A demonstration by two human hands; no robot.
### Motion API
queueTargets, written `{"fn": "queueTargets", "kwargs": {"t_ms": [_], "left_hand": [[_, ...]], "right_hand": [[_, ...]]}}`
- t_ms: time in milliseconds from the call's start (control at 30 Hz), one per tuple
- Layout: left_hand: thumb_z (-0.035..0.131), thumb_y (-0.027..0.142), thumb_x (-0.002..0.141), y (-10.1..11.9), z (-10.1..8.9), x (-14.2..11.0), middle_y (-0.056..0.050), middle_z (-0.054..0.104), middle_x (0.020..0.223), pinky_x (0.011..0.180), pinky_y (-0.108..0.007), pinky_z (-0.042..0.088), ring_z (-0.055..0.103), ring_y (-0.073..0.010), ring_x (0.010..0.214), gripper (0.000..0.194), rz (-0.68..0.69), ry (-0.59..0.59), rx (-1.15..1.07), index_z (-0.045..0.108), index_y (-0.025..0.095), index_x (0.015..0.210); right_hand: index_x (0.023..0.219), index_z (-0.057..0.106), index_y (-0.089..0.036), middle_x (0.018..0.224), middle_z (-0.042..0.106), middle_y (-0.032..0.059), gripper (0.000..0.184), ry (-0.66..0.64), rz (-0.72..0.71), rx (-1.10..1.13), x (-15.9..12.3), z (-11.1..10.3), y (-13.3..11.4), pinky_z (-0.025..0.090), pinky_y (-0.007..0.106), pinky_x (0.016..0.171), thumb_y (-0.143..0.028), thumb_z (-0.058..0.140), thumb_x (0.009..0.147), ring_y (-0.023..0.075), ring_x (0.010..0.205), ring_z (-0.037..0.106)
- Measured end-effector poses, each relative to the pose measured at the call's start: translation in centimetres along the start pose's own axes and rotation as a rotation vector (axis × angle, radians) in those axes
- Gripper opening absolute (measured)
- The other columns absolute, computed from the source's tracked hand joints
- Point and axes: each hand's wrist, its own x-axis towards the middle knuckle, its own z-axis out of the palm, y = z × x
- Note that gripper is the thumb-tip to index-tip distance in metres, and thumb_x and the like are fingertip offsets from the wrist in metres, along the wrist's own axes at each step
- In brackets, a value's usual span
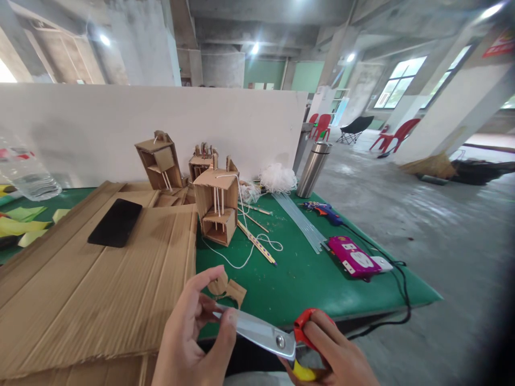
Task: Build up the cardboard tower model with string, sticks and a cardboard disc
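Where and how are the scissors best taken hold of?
Probably by the red and yellow handles, coming from the right, as the right hand does: the scissors' loops lie on that side, while the metal blades point left to the left hand.

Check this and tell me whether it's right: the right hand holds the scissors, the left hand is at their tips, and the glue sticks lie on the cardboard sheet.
Not quite: the glue sticks lie on the green tabletop, not on the cardboard sheet, as the head view shows. The right hand does hold the scissors, with the left hand at their tips.
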Motion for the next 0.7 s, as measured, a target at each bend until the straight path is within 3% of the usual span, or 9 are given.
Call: {"fn": "queueTargets", "kwargs": {"t_ms": [200,500,600,700], "left_hand": [[0.06,0.035,0.084,-0.8,-0.4,0.3,0.002,0.057,0.074,0.071,-0.025,0.052,0.059,-0.0134,0.067,0.042,0.015,-0.012,0.109,0.06,0.026,0.126],[0.056,0.028,0.09,-0.2,-1.2,0.5,0.003,0.057,0.08,0.076,-0.02,0.051,0.059,-0.011,0.072,0.033,0.147,0.065,0.093,0.059,0.029,0.122],[0.06,0.03,0.089,0.1,-1.3,0.5,0.002,0.057,0.081,0.076,-0.02,0.052,0.059,-0.0114,0.073,0.033,0.154,0.058,0.037,0.059,0.029,0.123],[0.06,0.033,0.091,-0.1,-0.9,0.2,0.002,0.055,0.076,0.071,-0.019,0.054,0.057,-0.0116,0.069,0.035,0.172,0.01,-0.002,0.058,0.029,0.126]], "right_hand": [[0.091,0.055,-0.025,0.086,0.07,0.003,0.036,-0.018,-0.013,-0.037,-0.1,-0.1,0.1,0.059,0.021,0.054,-0.017,0.071,0.061,0.0186,0.068,0.072],[0.095,0.053,-0.026,0.087,0.07,0.0027,0.026,-0.035,0.032,-0.118,-0.6,-0.1,1.3,0.057,0.024,0.054,-0.027,0.067,0.074,0.0198,0.069,0.072],[0.095,0.052,-0.026,0.091,0.071,0.0051,0.02,0.053,0.153,-0.167,-0.8,0.1,2.0,0.056,0.027,0.053,-0.036,0.062,0.081,0.0221,0.069,0.072],[0.096,0.053,-0.027,0.094,0.071,0.0063,0.028,0.085,0.418,-0.215,-0.4,0.4,2.7,0.055,0.033,0.052,-0.052,0.057,0.085,0.0257,0.068,0.071]]}}
